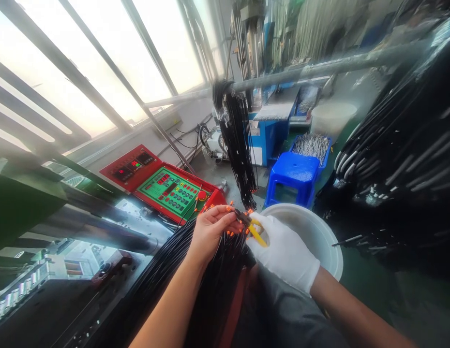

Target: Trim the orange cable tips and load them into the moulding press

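In my white-gloved right hand (283, 246) is a pair of cutting pliers (257, 234) with yellow handles. Their dark jaws point left, close to the fingers of my bare left hand (214, 227). That hand is closed, thumb against fingers, at the orange-tipped ends of the black cables (174, 256); exactly which cable it pinches is too small to make out. The cable bundle runs from the lower left up under both hands. Several orange tips (230, 233) show around and below my fingers.
A red control box with a green panel (170, 191) stands left of my hands. A white tub (332, 241) sits to the right, behind it a blue stool (293, 171). More black cables hang from a rail (297, 72) ahead and in a mass (392, 169) at right.
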### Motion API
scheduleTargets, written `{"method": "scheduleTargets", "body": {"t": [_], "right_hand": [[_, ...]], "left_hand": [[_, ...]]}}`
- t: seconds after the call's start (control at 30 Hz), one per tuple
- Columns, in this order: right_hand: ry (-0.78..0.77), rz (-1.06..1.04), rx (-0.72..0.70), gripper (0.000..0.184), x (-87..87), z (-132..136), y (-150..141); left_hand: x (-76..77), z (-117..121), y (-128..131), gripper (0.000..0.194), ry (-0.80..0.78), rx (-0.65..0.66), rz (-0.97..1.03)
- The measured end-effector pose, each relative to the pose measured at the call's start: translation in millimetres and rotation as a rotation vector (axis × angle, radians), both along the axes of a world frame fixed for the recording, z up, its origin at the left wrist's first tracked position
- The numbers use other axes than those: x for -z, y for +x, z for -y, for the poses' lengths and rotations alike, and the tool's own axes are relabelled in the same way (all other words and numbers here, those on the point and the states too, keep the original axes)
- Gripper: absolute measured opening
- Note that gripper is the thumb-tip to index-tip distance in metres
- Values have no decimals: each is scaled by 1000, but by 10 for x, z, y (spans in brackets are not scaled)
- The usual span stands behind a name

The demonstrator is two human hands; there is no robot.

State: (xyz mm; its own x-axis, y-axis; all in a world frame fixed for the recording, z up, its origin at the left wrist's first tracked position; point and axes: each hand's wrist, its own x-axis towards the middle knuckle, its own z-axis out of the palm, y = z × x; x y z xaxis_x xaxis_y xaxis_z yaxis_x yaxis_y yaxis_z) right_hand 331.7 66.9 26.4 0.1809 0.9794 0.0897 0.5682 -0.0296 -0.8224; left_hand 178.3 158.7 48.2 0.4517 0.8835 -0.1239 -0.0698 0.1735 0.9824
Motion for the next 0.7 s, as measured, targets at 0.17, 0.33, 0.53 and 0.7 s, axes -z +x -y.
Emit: {"method": "scheduleTargets", "body": {"t": [0.17,0.33,0.53,0.7], "right_hand": [[8,181,14,53,-63,3,63],[49,304,23,53,-32,-7,76],[93,414,26,55,-23,-36,100],[82,460,10,56,-38,-43,129]], "left_hand": [[19,-2,-1,22,17,-34,-17],[34,-10,-8,24,69,-58,-43],[45,-10,-13,25,87,-73,-62],[14,9,12,23,110,-97,-83]]}}
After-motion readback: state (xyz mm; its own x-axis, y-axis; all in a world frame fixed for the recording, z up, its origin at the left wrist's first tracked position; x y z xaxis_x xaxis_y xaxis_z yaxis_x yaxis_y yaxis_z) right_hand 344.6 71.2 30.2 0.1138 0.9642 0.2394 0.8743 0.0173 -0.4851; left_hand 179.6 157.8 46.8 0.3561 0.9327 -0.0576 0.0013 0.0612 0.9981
